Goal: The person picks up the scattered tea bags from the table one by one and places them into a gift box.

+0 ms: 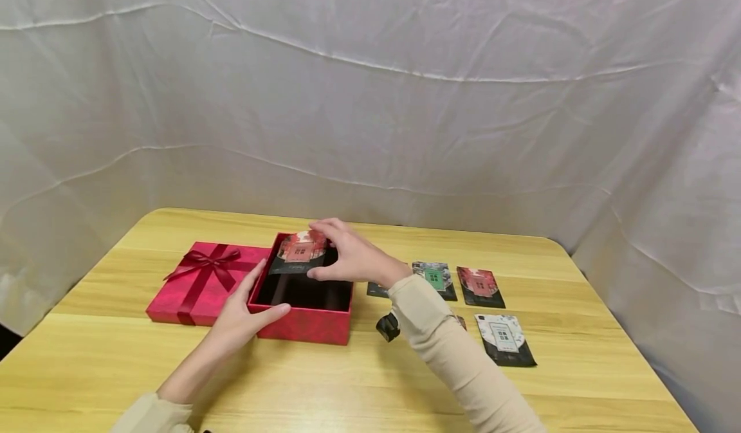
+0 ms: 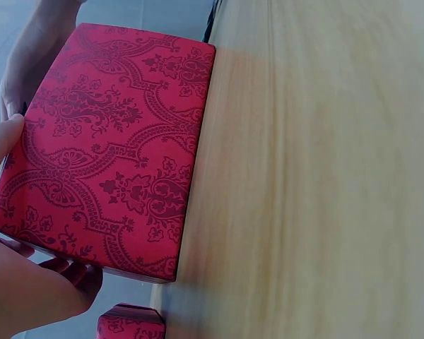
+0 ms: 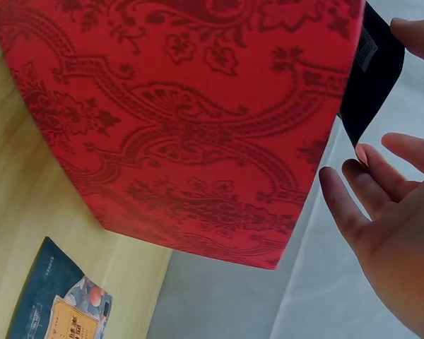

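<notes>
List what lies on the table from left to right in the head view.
Red lid with a ribbon bow → open red box → green-print packet → red-print packet → white-print packet. The packets hidden behind the right sleeve are left out.

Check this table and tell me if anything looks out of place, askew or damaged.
Nothing looks damaged or spilled. The lid lies flat beside the open red box. The right hand holds one packet tilted over the box, and the left hand rests against the box's corner. The packets on the table lie flat.
</notes>
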`<state>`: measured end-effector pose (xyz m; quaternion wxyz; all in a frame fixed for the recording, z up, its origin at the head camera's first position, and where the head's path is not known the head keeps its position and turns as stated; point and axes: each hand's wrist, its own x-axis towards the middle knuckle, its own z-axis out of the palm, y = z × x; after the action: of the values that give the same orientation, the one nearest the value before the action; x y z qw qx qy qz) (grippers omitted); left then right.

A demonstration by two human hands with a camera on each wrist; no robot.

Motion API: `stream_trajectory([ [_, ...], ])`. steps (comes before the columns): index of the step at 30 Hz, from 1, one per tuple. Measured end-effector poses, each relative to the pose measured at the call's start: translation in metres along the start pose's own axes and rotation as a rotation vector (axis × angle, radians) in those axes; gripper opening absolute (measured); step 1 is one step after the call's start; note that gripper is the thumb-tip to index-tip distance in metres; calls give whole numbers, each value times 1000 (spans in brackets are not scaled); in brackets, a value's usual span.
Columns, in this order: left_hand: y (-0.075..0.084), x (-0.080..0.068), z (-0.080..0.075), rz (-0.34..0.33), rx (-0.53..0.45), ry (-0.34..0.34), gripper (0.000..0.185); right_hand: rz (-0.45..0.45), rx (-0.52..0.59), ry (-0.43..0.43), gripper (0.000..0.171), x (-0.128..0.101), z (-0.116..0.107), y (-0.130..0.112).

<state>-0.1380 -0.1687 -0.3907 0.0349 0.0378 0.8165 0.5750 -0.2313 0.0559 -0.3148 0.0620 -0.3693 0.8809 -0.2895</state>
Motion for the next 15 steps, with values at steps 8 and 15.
stream_trajectory([
  [8, 0, 0, -1, 9, 10, 0, 94, -1, -2, 13, 83, -1, 2, 3],
  [15, -1, 0, 0, 35, 13, 7, 93, 21, 3, 16, 81, -2, 3, 5],
])
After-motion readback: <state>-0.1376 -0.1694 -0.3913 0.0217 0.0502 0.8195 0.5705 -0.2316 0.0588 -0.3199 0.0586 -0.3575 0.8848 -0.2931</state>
